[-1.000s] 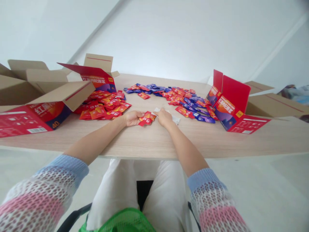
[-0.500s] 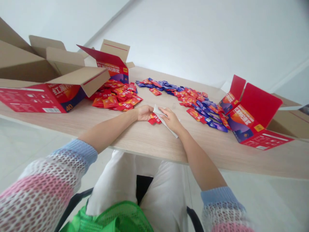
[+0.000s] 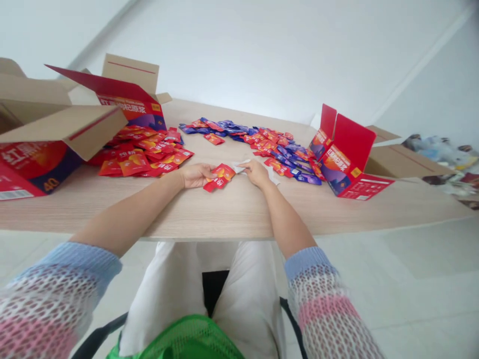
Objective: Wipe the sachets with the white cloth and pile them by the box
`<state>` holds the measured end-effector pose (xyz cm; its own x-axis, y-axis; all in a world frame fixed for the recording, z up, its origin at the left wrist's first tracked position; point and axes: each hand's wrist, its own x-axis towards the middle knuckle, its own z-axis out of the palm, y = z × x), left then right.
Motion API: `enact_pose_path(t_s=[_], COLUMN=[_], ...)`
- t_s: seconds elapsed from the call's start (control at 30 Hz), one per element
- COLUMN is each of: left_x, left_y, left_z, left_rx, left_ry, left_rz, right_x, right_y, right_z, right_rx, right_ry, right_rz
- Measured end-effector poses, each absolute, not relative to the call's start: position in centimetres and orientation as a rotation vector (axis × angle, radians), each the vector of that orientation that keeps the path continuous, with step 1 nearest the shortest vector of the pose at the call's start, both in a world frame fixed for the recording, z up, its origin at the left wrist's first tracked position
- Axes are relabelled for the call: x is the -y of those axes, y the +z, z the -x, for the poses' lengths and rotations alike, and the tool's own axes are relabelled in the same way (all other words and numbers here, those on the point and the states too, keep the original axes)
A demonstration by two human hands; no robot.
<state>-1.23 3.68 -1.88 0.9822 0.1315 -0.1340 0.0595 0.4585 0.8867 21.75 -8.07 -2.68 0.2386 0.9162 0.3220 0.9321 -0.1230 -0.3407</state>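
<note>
White floor and a pale wood table (image 3: pixel 232 214) fill the view, with the person's lap and knit sleeves nearest. Over the last second both hands have stayed at the table's near middle. Half a second ago the right hand held a white sheet up beside the red sachets; now it lies lower, mostly under that hand. The handling looks mid-step, not finished.

The left hand (image 3: pixel 194 175) is closed on a small stack of sachets (image 3: pixel 219 177), which sticks out to its right. The right hand (image 3: pixel 256 172) pinches the sheet (image 3: pixel 239 168), touching the stack's far end.

Beyond lie a red pile (image 3: pixel 142 154) at left, a mixed red and purple spread (image 3: pixel 269 144), and open boxes (image 3: pixel 348 159) to both sides.
</note>
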Motion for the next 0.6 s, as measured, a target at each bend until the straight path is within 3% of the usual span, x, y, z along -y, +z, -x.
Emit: enact_pose_path(t_s=[0.13,0.3,0.6], left_x=[-3.2,-3.3,-4.0], left_y=[-1.6,-1.7,-1.6], left_z=[1.3,1.2,-0.4], left_rx=[-0.223,-0.269,-0.547], left_ry=[0.063,0.086,0.160], left_rz=[-1.084,-1.013,-0.972], right_x=[8.3,8.0,8.2], right_y=[-3.6,-3.5,-3.1], right_z=[-23.9,-23.7,-16.0], right_rx=[1.501,1.484,1.851], right_ry=[-0.099,-0.058,0.325], right_rz=[2.056,1.606,1.239])
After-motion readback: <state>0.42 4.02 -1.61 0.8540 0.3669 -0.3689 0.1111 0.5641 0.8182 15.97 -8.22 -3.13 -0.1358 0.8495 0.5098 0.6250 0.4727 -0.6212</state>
